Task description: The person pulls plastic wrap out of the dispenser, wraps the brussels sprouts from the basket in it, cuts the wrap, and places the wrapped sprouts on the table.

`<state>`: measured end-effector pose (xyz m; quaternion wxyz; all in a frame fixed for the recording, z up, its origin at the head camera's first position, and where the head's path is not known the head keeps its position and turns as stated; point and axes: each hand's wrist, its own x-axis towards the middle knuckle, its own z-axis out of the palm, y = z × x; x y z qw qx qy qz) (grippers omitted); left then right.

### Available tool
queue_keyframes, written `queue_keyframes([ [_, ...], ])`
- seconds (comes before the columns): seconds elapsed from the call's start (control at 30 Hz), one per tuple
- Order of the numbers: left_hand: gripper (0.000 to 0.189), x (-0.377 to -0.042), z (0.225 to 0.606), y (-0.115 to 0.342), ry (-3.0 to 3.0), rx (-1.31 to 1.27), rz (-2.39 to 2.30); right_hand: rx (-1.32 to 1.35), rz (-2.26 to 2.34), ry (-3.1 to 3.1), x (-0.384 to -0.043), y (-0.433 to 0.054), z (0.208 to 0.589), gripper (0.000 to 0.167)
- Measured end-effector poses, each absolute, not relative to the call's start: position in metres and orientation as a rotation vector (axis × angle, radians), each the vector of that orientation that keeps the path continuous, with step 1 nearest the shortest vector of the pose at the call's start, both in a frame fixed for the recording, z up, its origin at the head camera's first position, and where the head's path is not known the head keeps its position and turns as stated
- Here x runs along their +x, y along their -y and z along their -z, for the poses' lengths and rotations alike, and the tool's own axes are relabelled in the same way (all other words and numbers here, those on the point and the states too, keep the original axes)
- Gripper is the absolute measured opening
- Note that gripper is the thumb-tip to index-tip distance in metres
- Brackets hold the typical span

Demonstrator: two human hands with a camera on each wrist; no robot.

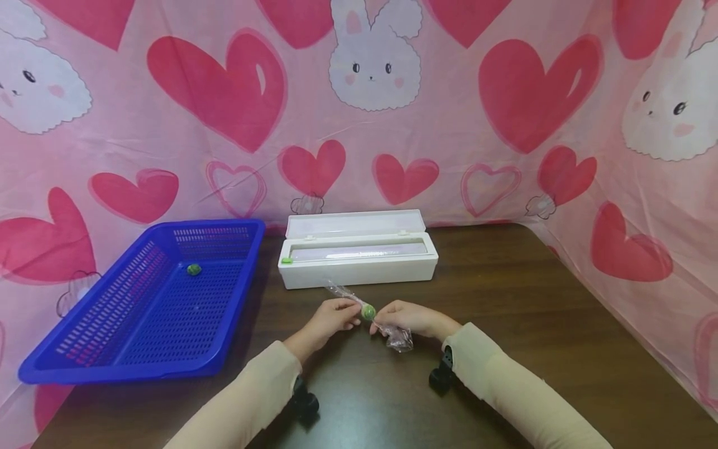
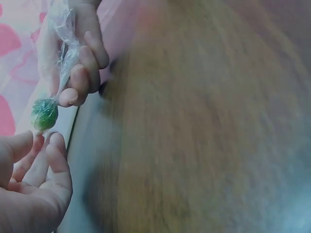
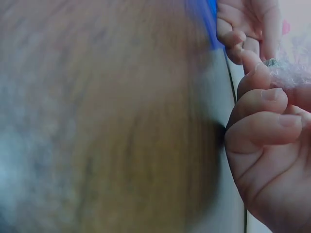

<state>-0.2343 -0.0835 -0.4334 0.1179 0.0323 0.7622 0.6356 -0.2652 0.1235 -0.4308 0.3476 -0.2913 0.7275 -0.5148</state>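
A small round green item (image 1: 368, 312), wrapped in clear cling film, is held up between the two hands over the table. Its exact kind cannot be told through the film. My left hand (image 1: 332, 317) pinches the twisted film close to one side of it, with a film tail sticking out toward the back. On the other side, my right hand (image 1: 414, 318) pinches the opposite twist, and a crumpled film end (image 1: 399, 338) hangs below its fingers. In the left wrist view the green item (image 2: 44, 114) sits between both sets of fingertips. The right wrist view mostly hides it behind fingers.
Behind the hands stands a white cling film dispenser (image 1: 359, 269) with its lid (image 1: 356, 224) raised and a green slider (image 1: 287, 260) at the left. A blue plastic basket (image 1: 235, 312) on the left holds another small round green item (image 1: 194, 269). The table (image 1: 521, 299) is dark wood.
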Motion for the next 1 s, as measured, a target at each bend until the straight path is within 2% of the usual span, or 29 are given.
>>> queue_keyframes([
  [0.23,0.031,-0.239,0.437,0.084,-2.127,0.075,-1.927,-0.726,1.336,-1.948,-0.261,-0.120,0.428,0.029],
  [0.43,0.027,-0.240,0.439,0.083,-2.098,0.033,-1.982,-0.698,1.450,-1.906,-0.263,-0.120,0.431,0.016],
  [0.63,0.026,-0.241,0.441,0.086,-2.082,-0.010,-2.013,-0.825,1.481,-1.887,-0.265,-0.120,0.432,0.017],
  [1.0,0.026,-0.239,0.438,0.088,-2.039,-0.013,-1.980,-0.908,1.433,-2.045,-0.264,-0.113,0.431,0.007],
])
